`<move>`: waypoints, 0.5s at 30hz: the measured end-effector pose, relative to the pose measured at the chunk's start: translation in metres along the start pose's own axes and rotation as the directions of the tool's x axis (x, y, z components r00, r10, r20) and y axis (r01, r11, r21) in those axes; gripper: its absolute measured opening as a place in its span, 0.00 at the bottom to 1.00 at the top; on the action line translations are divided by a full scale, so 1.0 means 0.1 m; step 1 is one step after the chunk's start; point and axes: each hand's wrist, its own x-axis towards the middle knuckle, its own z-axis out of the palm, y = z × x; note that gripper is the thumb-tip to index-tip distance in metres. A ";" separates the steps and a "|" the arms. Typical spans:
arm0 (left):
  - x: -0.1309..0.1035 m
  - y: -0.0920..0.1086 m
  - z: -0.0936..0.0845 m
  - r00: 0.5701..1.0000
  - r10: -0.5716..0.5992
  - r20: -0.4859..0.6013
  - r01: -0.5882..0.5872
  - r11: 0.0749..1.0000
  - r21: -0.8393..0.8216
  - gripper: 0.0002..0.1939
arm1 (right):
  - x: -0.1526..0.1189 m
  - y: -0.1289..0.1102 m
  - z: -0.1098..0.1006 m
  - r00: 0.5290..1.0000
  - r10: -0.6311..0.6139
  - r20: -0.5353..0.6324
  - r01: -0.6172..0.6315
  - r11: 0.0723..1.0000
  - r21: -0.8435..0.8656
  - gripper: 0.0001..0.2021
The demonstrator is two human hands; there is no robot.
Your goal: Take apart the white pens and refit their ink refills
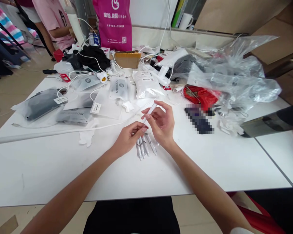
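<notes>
Two bare hands meet over the middle of the white worktop [39, 169], toward its front edge, with one slim white pen-like stick [151, 110] between them. The left hand [129, 138] pinches its lower end between thumb and fingertips; the right hand [162, 122] grips it farther up, thumb against the barrel and index finger at the top end. Its long axis runs aslant, lower end toward the left hand, upper end toward the back edge and leaning right. No writing can be read on it.

Below the hands, four similar pens [146, 149] lie lengthwise toward the front edge, three close together, the rightmost angled slightly apart.

Toward the back edge stands a magenta bag [114, 31], printed in white "宝怡.悦馨" with smaller lines beneath and a square code at lower right. A white packet [147, 87] bears a printed label too small to read. Nearer the left edge, frosted pouches [74, 116] carry large grey capitals, not fully legible; one pale pouch [109, 109] has a white barcode sticker. A white-and-red tub [63, 70] near the back left corner has blurred lettering. A dark bottle [271, 121] lies toward the right edge.
</notes>
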 end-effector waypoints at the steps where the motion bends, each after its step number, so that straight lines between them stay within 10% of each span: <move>1: 0.00 0.00 0.00 1.000 -0.004 -0.016 0.004 1.000 0.014 0.19 | 0.02 0.01 -0.01 1.000 0.028 -0.007 -0.028 0.999 0.022 0.23; 8: 0.02 0.02 -0.11 0.990 0.020 -0.139 -0.012 0.998 0.060 0.22 | 0.25 0.08 -0.36 0.948 0.296 -0.112 -0.275 0.945 0.176 0.16; 15: 0.08 0.01 -0.26 0.979 0.124 -0.163 -0.057 0.929 0.366 0.17 | 0.01 0.11 -0.65 0.856 0.451 0.252 -0.275 0.810 -0.518 0.16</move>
